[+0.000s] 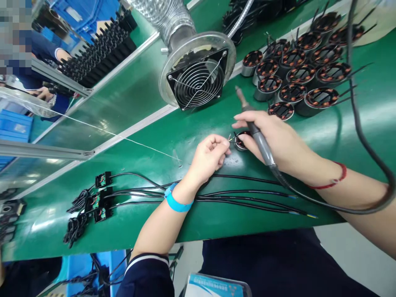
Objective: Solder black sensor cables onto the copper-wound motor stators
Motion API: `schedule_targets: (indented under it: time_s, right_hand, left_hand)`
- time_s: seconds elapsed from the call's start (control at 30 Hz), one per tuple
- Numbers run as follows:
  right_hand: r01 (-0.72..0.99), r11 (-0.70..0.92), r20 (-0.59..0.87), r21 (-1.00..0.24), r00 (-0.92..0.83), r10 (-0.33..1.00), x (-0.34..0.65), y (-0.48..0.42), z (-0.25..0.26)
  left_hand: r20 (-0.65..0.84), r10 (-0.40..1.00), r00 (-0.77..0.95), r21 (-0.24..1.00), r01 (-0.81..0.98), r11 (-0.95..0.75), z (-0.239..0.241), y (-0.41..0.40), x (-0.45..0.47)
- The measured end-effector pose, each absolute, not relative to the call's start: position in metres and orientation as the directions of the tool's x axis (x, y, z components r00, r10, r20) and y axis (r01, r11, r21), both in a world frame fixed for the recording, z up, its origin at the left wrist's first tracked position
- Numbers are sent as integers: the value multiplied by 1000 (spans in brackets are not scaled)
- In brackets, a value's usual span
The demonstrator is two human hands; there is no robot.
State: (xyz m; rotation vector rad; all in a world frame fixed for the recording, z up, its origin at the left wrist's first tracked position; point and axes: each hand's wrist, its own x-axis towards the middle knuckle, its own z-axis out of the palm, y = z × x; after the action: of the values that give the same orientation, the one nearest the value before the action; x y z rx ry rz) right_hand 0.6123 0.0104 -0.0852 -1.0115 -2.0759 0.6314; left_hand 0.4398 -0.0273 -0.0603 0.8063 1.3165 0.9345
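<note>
My left hand [209, 156] rests on the green bench [148, 140], fingers pinched on thin wire ends next to a small stator [240, 142]. A blue wristband [177, 201] circles that wrist. My right hand [275, 138] grips a soldering iron [258, 136], its tip pointing up and away towards the fan, its black cord looping off to the right. The same hand's fingers also touch the small stator. A red string is on my right wrist.
A fume-extraction fan [198, 78] on a silver duct stands just behind the hands. Several wound stators [305, 74] cluster at the back right. Black cable harnesses with connectors [102, 198] lie at the front left. Another person sits at the far left.
</note>
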Motion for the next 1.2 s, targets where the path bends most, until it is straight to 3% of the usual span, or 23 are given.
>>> schedule_targets:
  time_s: [0.2,0.33,0.43,0.57,0.67,0.8,1.07,1.2]
  right_hand:
    - [274,315,197,-909,-383,903,611,19,-99]
    - [155,203,136,-967,-359,924,608,15,-99]
    - [201,309,220,-930,-368,904,608,13,-96]
    - [290,562,355,-775,-536,766,613,15,-90]
    - [267,627,386,-732,-595,705,617,15,-88]
    - [215,612,440,-761,-522,731,614,13,-88]
    - [185,424,298,-886,-473,829,614,14,-93]
    - [271,412,270,-870,-436,858,619,13,-90]
  left_hand:
    - [-498,867,-27,853,-191,485,-54,-26,438]
    - [-519,855,-17,836,-216,504,-56,-26,438]
    - [-516,856,-12,836,-222,501,-57,-26,438]
    - [-497,868,-11,845,-232,481,-58,-25,437]
    - [-485,874,-22,857,-210,471,-59,-25,436]
    - [-462,887,0,874,-171,455,-59,-26,436]
    - [-453,891,-7,881,-154,447,-58,-25,436]
    - [-471,882,-30,873,-160,461,-59,-24,436]
